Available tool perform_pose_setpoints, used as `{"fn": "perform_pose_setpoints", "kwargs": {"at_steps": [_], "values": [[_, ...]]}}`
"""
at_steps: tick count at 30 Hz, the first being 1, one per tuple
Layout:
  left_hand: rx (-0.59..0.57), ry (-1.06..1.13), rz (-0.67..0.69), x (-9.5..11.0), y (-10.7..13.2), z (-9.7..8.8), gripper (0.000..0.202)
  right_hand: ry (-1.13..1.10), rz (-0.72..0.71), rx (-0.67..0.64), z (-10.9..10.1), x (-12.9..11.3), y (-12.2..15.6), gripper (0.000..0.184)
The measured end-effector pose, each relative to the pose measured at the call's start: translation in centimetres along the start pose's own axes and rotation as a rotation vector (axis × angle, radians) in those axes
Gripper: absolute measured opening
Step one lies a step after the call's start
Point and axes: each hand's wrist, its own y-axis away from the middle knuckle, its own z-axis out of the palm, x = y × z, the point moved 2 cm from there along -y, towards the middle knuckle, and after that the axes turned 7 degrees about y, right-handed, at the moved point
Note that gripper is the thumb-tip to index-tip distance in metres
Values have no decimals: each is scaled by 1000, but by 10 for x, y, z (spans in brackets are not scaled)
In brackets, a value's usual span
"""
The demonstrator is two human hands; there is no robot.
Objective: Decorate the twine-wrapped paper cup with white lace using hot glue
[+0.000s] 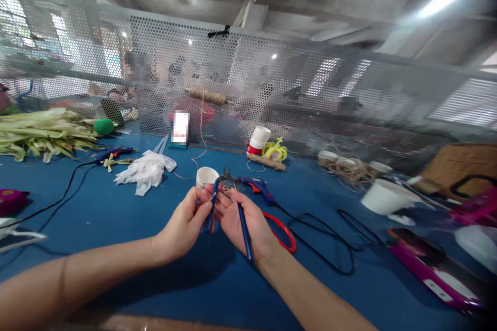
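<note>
Forearms up front, both bare, angling in over the blue surface (116, 238), and they meet around a pair of blue-handled pliers (243, 222) right at the centre! Handles splayed, metal nose pointing away from the camera. Right hand (254, 225) has them, palm turned upward, fingers loosely curled round the tool, one handle running across the palm by the thumb. Left hand (184, 225) comes in from the other side, thumb and fingers drawn together beside the other handle; whether they pinch it or something behind it, I cannot tell. Just past those fingertips sits a small white cylinder (207, 176), open end up. Close by on the right, a blue glue gun (264, 190) with a red trigger, its black cord (326, 238) looping away over the surface, and a red loop handle (287, 235) pokes out from behind the right wrist. Off to the left, crumpled white lacy fabric (145, 171), a second glue gun (116, 152), and pale green husks (42, 132) heaped beside a green ball (104, 126).
</note>
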Motion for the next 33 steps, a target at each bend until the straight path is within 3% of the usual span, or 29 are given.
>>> {"fn": "perform_pose_setpoints", "kwargs": {"at_steps": [3,7,13,16,22,33], "values": [[-70,-52,9,5,1,0,20,119,4,-41,-3,-6,0,25],[-47,-54,10,17,-7,-10,22,358,-173,-30,-11,-26,11,30],[-19,86,-72,26,-18,-23,24,1182,-466,52,-19,-29,26,44],[-42,126,-92,25,-17,-23,26,1471,-594,40,-17,-22,27,50],[-35,11,-56,28,-14,-21,31,1588,-647,108,-16,-19,26,48],[-61,-206,93,28,-14,-23,21,1698,-672,81,-13,-17,26,48]]}}
